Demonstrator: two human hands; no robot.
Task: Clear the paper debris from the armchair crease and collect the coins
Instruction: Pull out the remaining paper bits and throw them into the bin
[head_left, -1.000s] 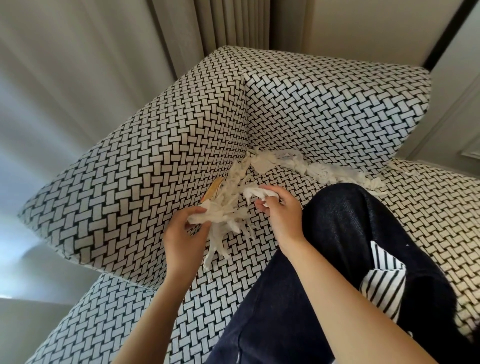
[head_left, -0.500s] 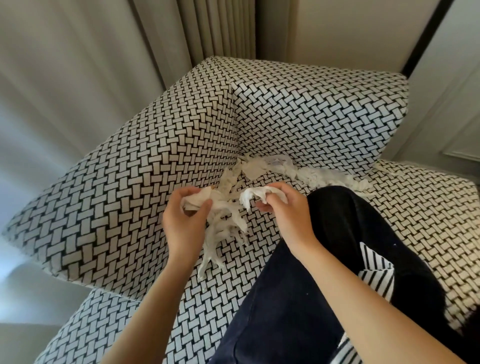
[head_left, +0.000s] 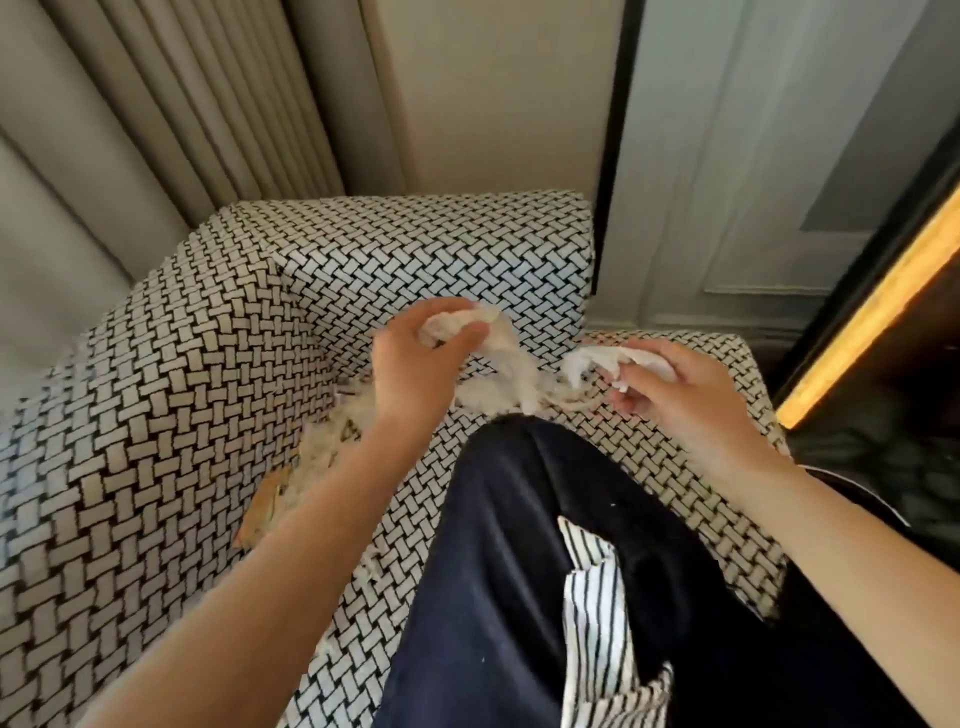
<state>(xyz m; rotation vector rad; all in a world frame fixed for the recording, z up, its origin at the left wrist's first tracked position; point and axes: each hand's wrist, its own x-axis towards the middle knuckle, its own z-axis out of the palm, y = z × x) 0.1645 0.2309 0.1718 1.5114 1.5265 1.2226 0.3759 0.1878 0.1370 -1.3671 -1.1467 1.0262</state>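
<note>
I am at a black-and-white woven armchair (head_left: 171, 395). My left hand (head_left: 415, 364) grips a bunch of white shredded paper (head_left: 501, 348) raised above the seat, with strands hanging down from it. My right hand (head_left: 680, 400) pinches another white paper wad (head_left: 618, 358) to the right. More paper scraps (head_left: 332, 436) lie along the crease between seat and left armrest, with a yellowish printed piece (head_left: 267, 509) among them. No coins are visible.
My knee in dark trousers (head_left: 519, 545) rests on the seat, and a striped shirt hem (head_left: 597, 623) hangs over it. Curtains (head_left: 156, 104) hang behind the chair at the left. A grey panelled wall (head_left: 753, 182) and a dark cabinet with a lit yellow strip (head_left: 872, 312) stand at the right.
Both hands have lifted and moved right with their paper, and have drawn apart. My head has turned right, which brings the right wall and the lit cabinet into view.
</note>
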